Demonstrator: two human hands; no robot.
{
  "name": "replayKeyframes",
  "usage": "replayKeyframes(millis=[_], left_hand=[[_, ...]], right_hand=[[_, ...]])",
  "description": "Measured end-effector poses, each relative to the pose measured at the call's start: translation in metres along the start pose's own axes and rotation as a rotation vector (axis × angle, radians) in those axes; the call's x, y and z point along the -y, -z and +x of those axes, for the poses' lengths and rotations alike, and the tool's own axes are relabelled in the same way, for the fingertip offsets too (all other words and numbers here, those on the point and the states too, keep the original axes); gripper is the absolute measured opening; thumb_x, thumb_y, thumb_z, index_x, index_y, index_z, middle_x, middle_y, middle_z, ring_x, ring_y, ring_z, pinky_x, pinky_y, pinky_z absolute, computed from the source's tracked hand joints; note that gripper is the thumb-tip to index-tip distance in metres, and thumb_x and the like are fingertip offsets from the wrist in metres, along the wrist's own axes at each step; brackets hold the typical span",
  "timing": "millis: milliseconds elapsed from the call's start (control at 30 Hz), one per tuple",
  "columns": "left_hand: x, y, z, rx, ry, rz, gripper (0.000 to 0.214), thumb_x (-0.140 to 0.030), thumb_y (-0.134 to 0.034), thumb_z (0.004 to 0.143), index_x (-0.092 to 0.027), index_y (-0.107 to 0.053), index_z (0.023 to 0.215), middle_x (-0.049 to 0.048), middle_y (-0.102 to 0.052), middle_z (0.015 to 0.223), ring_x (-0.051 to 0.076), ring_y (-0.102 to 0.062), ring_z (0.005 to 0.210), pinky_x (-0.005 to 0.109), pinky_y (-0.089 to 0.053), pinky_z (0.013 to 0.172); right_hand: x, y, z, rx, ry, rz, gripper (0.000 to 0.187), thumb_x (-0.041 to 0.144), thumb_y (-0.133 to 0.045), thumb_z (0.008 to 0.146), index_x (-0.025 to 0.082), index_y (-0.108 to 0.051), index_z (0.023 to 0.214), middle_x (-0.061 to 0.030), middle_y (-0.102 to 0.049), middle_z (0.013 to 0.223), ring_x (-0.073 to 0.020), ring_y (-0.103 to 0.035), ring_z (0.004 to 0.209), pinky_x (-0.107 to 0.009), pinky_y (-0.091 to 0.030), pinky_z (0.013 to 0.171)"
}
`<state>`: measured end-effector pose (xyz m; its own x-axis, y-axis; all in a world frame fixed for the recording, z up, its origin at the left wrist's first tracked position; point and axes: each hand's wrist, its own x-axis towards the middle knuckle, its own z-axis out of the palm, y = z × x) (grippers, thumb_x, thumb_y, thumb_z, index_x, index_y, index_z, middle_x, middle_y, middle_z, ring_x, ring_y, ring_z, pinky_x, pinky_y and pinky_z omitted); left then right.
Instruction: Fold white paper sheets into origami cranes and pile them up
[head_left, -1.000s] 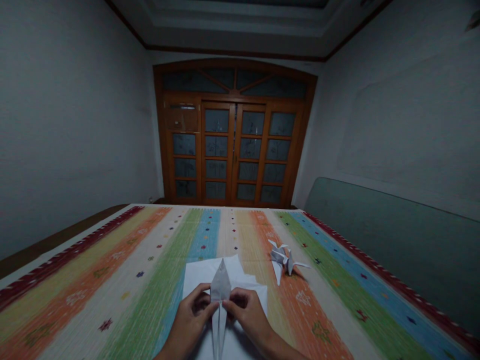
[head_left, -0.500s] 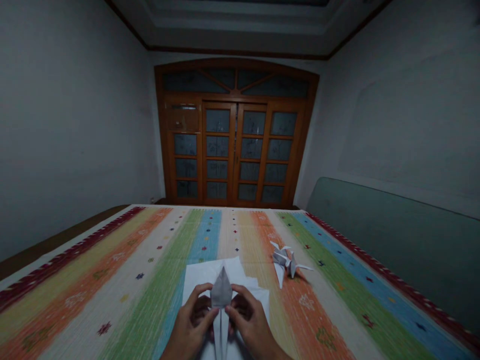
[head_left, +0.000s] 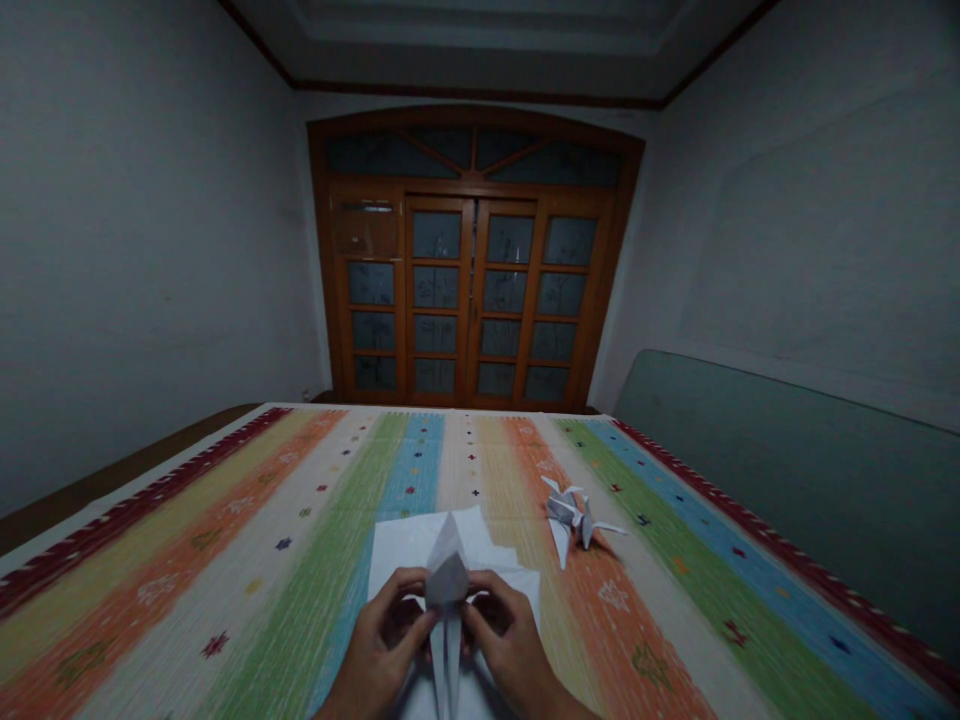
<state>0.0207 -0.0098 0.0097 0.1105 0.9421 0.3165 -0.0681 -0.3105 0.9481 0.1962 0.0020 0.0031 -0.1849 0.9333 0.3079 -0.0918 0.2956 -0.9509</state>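
Left fingers and right fingers clamped on origami base
Its near ends cut off; far tip higher than before.

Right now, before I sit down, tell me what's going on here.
A person is handling a piece of folded paper, gripping it by its edges between the left hand and the right hand. Its point faces away; two narrow strips extend toward the person. White sheets lie beneath. Off to the right, paper cranes stand on the striped cloth.
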Motion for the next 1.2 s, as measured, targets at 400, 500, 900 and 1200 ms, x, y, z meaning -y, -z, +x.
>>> replayKeyframes(millis=[400,500,900,1200], left_hand=[[0.001,0.004,-0.001,-0.01,-0.013,0.078,0.033,-0.052,-0.079,0.087,-0.019,-0.076,0.092,0.0023,-0.07,0.072,0.019,-0.063,0.064,0.025,-0.053,0.063],[-0.005,0.003,0.001,0.004,-0.029,0.09,0.028,-0.048,-0.078,0.087,-0.02,-0.077,0.091,0.0053,-0.075,0.082,0.023,-0.069,0.074,0.029,-0.058,0.074],[-0.007,0.005,0.0,0.043,-0.121,0.037,0.013,-0.015,-0.07,0.08,-0.021,-0.08,0.074,0.0045,-0.069,0.085,0.021,-0.067,0.078,0.023,-0.055,0.068],[-0.014,0.003,-0.001,0.036,-0.128,0.037,0.018,-0.011,-0.067,0.077,-0.022,-0.081,0.075,0.0041,-0.069,0.085,0.02,-0.067,0.077,0.023,-0.053,0.066]], right_hand=[[-0.005,0.003,-0.004,-0.076,0.094,-0.137,0.043,0.061,-0.072,0.088,0.019,-0.076,0.089,-0.0083,-0.073,0.081,-0.0227,-0.067,0.071,-0.031,-0.054,0.065],[-0.007,0.003,-0.005,-0.086,0.069,-0.118,0.046,0.063,-0.073,0.087,0.02,-0.075,0.102,-0.0098,-0.075,0.086,-0.0249,-0.07,0.076,-0.032,-0.055,0.067],[-0.001,0.003,-0.004,0.014,0.15,-0.034,0.006,0.022,-0.068,0.084,0.021,-0.073,0.08,-0.0045,-0.067,0.084,-0.019,-0.065,0.073,-0.026,-0.053,0.062],[0.0,0.002,-0.004,0.029,0.158,0.041,0.02,0.009,-0.06,0.077,0.022,-0.075,0.08,-0.0032,-0.065,0.084,-0.017,-0.063,0.068,-0.023,-0.05,0.055]])
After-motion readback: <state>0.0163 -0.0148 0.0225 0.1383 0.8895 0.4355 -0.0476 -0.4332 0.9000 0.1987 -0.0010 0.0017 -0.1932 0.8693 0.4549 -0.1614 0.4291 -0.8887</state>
